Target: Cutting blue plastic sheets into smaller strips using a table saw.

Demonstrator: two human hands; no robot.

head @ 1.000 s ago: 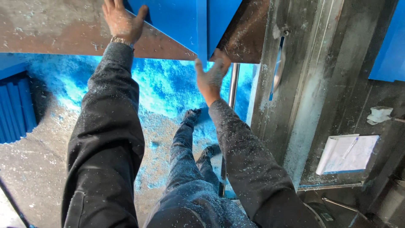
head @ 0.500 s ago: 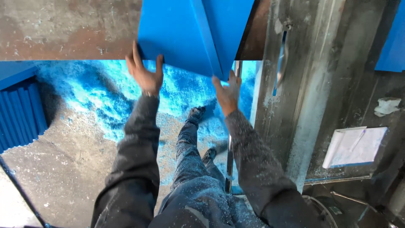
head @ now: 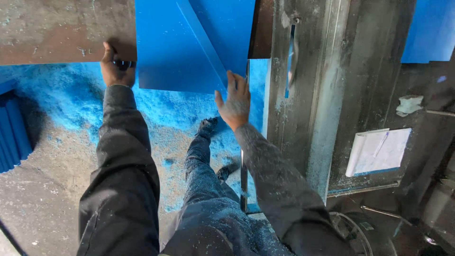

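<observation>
Clasped the left hand (head: 116, 66) round the near left corner of the blue sheet (head: 175, 52), thumb up along the side and fingers curled under, right where that corner met the rusty steel bed (head: 57, 28); could not tell whether the fingers also caught the bed's edge. Laid the right hand (head: 234, 102) flat and open against the sheet's near right corner, fingers straight and only slightly parted, pinching nothing. Found the sheet lying across the bed with its near edge hanging out over the floor, a slanting ridge running up its face, and its right side close beside the grey dusty machine frame (head: 308, 95). Judged the handling as part done: sheet up on the bed and under both hands, yet not released, and not plainly seated against the frame. Noted blue shavings (head: 61, 99) thick on the floor below, a stack of blue pieces (head: 12, 137) at the far left, and a pale sheet of paper (head: 379, 150) fixed to the machine at the right, well apart from both hands
</observation>
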